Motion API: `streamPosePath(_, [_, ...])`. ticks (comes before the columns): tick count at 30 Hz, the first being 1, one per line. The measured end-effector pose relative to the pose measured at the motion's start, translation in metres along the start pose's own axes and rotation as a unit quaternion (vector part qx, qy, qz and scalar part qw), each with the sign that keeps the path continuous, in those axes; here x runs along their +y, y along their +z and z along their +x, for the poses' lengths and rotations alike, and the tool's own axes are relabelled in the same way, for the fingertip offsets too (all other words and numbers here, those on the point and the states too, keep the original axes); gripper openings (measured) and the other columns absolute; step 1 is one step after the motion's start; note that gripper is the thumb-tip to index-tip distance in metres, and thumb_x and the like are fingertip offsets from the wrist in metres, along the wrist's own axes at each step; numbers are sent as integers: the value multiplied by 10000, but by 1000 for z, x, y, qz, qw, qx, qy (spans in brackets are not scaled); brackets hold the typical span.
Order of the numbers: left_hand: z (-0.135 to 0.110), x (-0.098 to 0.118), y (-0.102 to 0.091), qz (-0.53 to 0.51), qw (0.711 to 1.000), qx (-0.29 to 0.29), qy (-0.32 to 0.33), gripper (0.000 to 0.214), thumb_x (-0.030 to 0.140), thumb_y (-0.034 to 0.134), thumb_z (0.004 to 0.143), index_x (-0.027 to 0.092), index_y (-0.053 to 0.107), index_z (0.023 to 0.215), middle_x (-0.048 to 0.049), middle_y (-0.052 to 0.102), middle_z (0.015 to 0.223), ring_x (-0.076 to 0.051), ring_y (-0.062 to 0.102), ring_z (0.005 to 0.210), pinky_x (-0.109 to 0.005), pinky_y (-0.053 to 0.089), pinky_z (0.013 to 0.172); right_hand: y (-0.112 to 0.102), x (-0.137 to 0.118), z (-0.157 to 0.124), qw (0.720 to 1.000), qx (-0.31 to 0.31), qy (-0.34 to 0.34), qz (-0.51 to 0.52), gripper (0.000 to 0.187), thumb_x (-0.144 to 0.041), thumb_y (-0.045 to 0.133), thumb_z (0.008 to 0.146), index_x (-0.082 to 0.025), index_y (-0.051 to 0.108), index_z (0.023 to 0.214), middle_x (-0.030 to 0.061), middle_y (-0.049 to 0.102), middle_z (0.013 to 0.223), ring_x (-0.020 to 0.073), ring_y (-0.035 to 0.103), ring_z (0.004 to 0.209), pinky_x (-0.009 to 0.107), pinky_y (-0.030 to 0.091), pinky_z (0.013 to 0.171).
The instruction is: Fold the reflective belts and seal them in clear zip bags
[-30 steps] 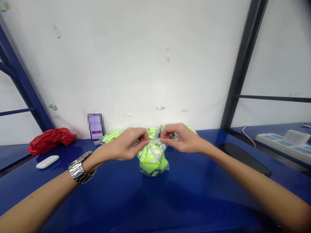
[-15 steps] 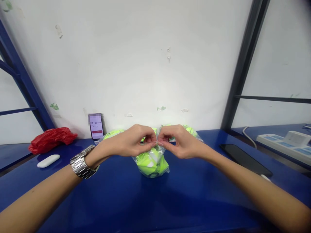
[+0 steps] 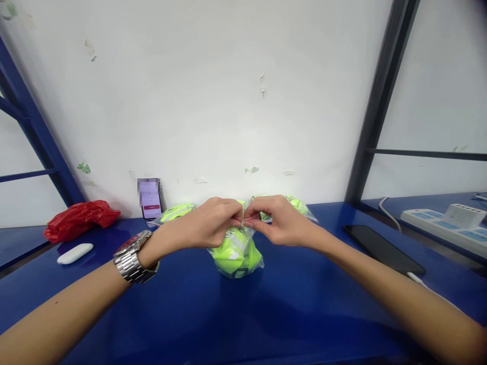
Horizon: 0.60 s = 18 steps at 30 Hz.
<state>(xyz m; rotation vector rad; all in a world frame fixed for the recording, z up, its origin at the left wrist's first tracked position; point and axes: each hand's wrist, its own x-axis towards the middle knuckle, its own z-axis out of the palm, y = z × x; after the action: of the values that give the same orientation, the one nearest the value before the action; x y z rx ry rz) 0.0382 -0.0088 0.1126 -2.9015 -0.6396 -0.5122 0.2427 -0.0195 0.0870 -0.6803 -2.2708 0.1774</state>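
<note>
A clear plastic bag [image 3: 236, 253] stuffed with neon yellow-green fabric stands upright on the blue tabletop [image 3: 236, 314] in front of me. My left hand [image 3: 207, 223], with a metal watch on its wrist, pinches the bag's top edge. My right hand [image 3: 279, 220] pinches the same edge, its fingertips meeting those of the left above the bag. Behind my hands lie more bagged neon yellow-green items [image 3: 177, 212], another one [image 3: 299, 205] near the wall.
A phone [image 3: 149, 198] leans against the white wall. A red plastic bag [image 3: 78, 217] and a small white case [image 3: 74, 253] lie at the left. A black phone [image 3: 382, 248] with a cable and a white power strip [image 3: 449, 223] sit at the right, past a dark upright post.
My two hands have drawn together along the bag's top edge, from apart at its ends to fingertips meeting at the middle. The bag has stayed in place.
</note>
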Motion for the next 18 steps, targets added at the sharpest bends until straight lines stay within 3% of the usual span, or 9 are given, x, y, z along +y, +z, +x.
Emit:
streamPosePath(5, [6, 0, 16, 120, 991, 36, -44, 257, -24, 414, 575, 189, 413, 719, -14, 499, 687, -134, 408, 576, -250, 276, 501, 10, 1, 3, 994, 52, 36, -87, 126, -56, 579, 700, -152, 561, 621, -5, 546, 591, 96, 432, 538, 238, 296, 529])
streamPosePath(8, [6, -1, 18, 131, 989, 61, -35, 195, -8, 412, 693, 172, 464, 746, -36, 517, 714, -145, 439, 612, -261, 323, 539, 13, 10, 2, 992, 73, 53, -89, 119, -74, 589, 713, -151, 565, 625, -9, 541, 574, 94, 430, 524, 234, 286, 513])
streamPosePath(11, [1, -5, 10, 84, 995, 39, -40, 116, 149, 432, 883, 150, 542, 846, -58, 560, 792, -150, 497, 670, -272, 380, 603, 11, 19, 0, 993, 79, 61, -57, 94, -121, 603, 759, -152, 608, 671, 3, 589, 611, 105, 483, 554, 238, 327, 540])
streamPosePath(18, [-7, -11, -8, 22, 999, -28, -34, 171, 206, 416, 932, 167, 583, 920, -40, 593, 823, -149, 521, 717, -277, 381, 654, 5, 19, -4, 997, 54, 31, -54, 78, -104, 599, 769, -163, 643, 744, 19, 645, 694, 128, 540, 631, 257, 378, 604])
